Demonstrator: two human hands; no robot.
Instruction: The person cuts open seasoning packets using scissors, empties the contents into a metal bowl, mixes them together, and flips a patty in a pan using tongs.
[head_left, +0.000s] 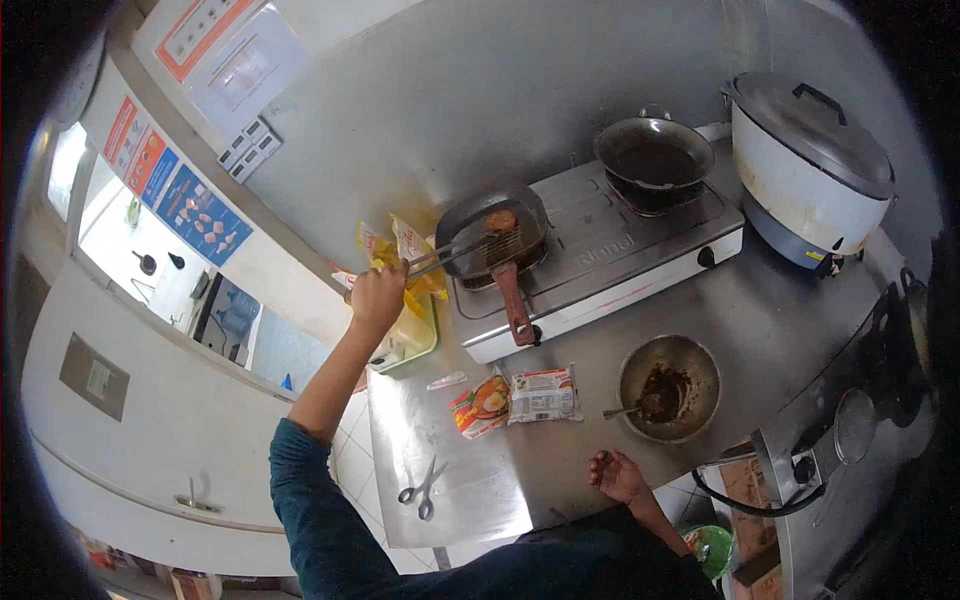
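My left hand [379, 298] is closed around the handle end of metal tongs [432, 262], reaching over from the left. Their tips are at a browned piece of meat [499, 221] in the square grill pan [462, 213]; I cannot tell whether they grip it. The pan has a reddish-brown handle [513, 305] pointing toward me and stands on the left burner. Palm up and empty, my right hand [618, 475] hovers by the counter's front edge, its fingers loosely bent. Nearest to it is a metal bowl [704, 372] with dark brown sauce and a spoon [622, 411].
A wok [654, 152] sits on the right burner of the gas stove [600, 255]. Further right is a large rice cooker [800, 170]. Two food packets [545, 395] and scissors [424, 490] lie on the steel counter [590, 350]. Yellow packages [408, 240] stand left of the stove.
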